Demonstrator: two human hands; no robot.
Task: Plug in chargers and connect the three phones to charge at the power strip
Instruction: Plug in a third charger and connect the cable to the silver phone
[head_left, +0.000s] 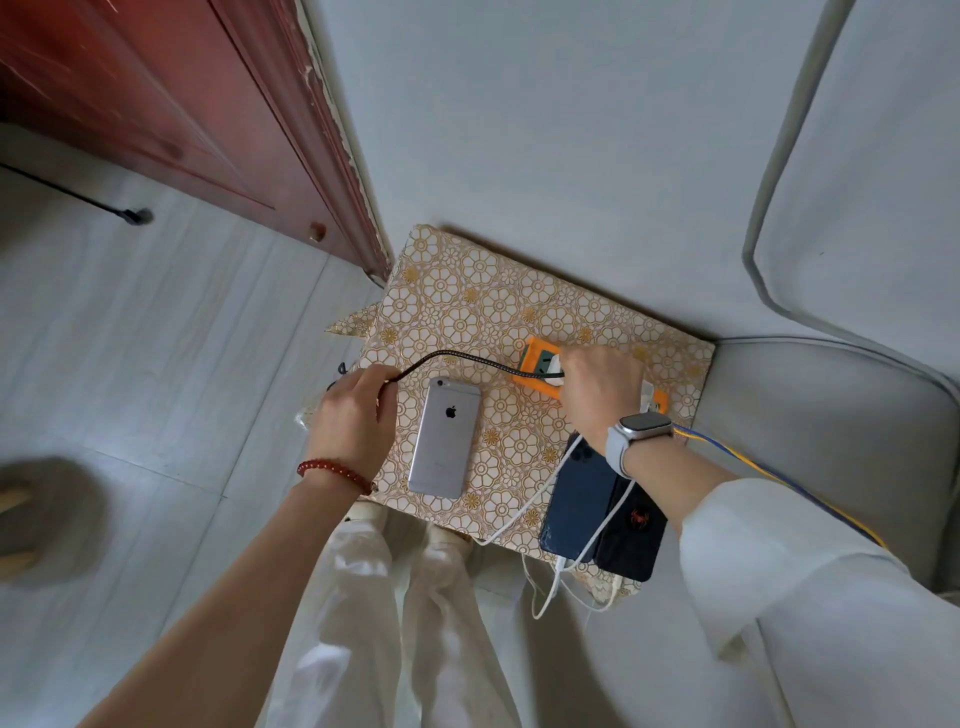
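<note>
**Third charger going in: silver phone not yet cabled**

Right hand (597, 392): fingers curled down over a small white plastic charger block (555, 375), pressing it at the rectangular orange plastic power strip (535, 364). Whether the prongs are fully seated cannot be told; the hand covers the joint.

Left hand (353, 421): closed loosely round the black braided cable (457, 358), which arcs from the fist toward the charger at 3 o'clock. The plug end is hidden inside the fist.

Silver metal-backed phone (444, 439): face down on the gold flower-patterned cloth (467, 291) covering the small table, just beside the left hand, at 7 o'clock of the strip. Nothing plugged into it.

Handling, judged:
- Charger block: light, rigid, smooth. Grip on the side faces, push straight; the strip is light and may skid on the glossy cloth, so it may need bracing.
- Braided cable: limp but springy; hold at the moulded plug, not the cord.
- Silver phone: slick back, glass face beneath; steady by its edges while inserting.

Surroundings: dark blue phone (576, 499) and black phone with red spider mark (634, 525) lie touching at 5 o'clock, both overhanging the table's near edge, white cables (550, 577) dangling below. A snagged loop could drag them off. Grey sofa (810, 426) at 3 o'clock, red-brown wooden door (171, 98) at 10 o'clock.
</note>
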